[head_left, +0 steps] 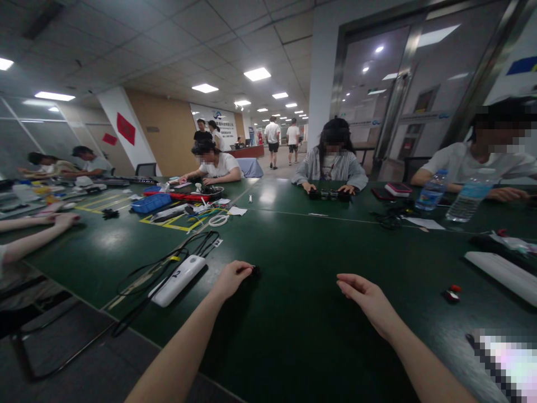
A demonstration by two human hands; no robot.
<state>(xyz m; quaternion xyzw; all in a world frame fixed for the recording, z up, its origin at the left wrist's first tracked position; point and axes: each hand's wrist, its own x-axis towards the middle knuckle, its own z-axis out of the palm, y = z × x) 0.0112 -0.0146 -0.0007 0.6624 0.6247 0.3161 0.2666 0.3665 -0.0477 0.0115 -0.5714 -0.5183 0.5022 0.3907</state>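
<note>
My left hand [235,279] is over the green table, left of the middle, with its fingers closed on a small black object [255,271]. The object's dark end juts out past the fingertips, and its kind cannot be made out. To the right, my right hand [364,295] hovers above the tabletop. Its thumb and fingers are drawn together in a pinch, and nothing shows between them. A wide stretch of green table [300,324] lies between the two hands.
A white power strip [178,281] with black cables lies left of my left hand. A blue tray [151,202] stands farther back. Small red and black pieces [452,294], a white bar [503,274] and water bottles [470,196] are on the right. A person [331,162] sits across the table.
</note>
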